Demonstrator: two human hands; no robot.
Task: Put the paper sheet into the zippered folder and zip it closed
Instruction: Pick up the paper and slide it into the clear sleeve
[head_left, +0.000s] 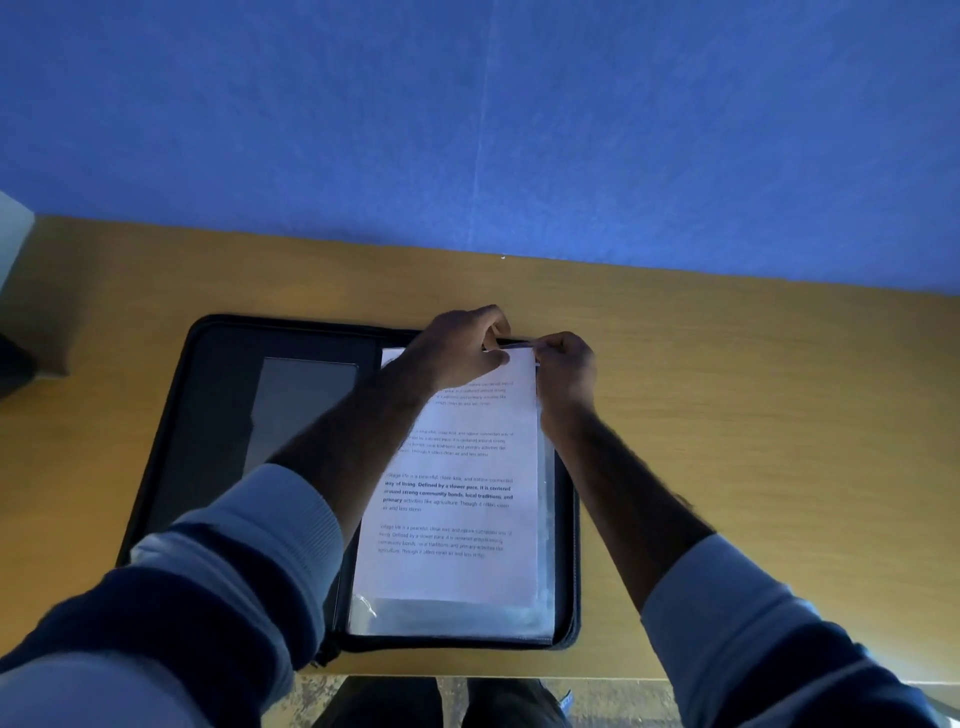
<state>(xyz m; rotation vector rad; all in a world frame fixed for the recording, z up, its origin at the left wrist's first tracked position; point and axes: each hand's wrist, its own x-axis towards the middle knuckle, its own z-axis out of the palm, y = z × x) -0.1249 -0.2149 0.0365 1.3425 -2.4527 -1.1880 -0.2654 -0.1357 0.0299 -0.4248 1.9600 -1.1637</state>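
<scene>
A person stands at a wooden desk (727, 415) that butts against a blue wall (467, 130). A black zippered folder (218, 415) lies flat on the desk, opened like a book. Its left half shows a dark inner cover with a grey rectangular panel (301, 405).

On the right half lies the paper sheet (467, 571), white, with four short blocks of printed text. It rests lengthwise on a clear plastic sleeve (447, 621), which shows beyond the sheet's near edge and along its right side. The folder's zip is undone, and its dark border frames the sheet on the right and near sides.

Both arms reach forward from pale cuffs on dark sleeves (208, 571), and the hands meet at the far edge of the sheet. The left hand (457, 345) sits over the top of the page, fingers curled and thumb pressed down, pinching the top edge near its middle. The right hand (566, 371) is just beside it at the top right corner, fingers curled in a tight pinch. A thin pale edge stretches between the two grips — I cannot tell whether it is paper or plastic.

So the sheet hangs toward the viewer from both grips — all its length lies on the near side of the hands.
</scene>
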